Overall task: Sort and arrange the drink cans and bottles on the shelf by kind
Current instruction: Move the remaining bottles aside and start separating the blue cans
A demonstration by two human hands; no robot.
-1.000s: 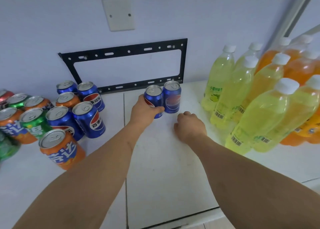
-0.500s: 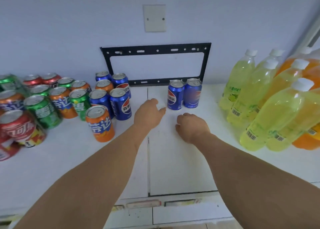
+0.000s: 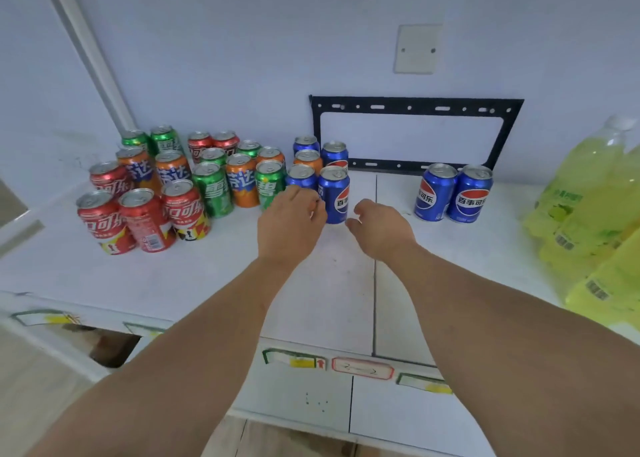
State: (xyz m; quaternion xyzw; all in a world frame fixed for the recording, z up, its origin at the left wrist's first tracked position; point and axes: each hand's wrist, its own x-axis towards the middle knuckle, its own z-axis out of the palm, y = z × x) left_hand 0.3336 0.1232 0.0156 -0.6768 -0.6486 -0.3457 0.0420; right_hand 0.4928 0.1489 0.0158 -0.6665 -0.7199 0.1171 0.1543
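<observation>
My left hand [image 3: 291, 226] hovered with loosely curled fingers, gripping nothing, at the front blue can [image 3: 334, 195] of the mixed cluster on the shelf [image 3: 207, 276]. My right hand [image 3: 379, 229] hung relaxed just beside it. Two blue cans [image 3: 453, 193] stood apart near the yellow bottles [image 3: 588, 214].
</observation>
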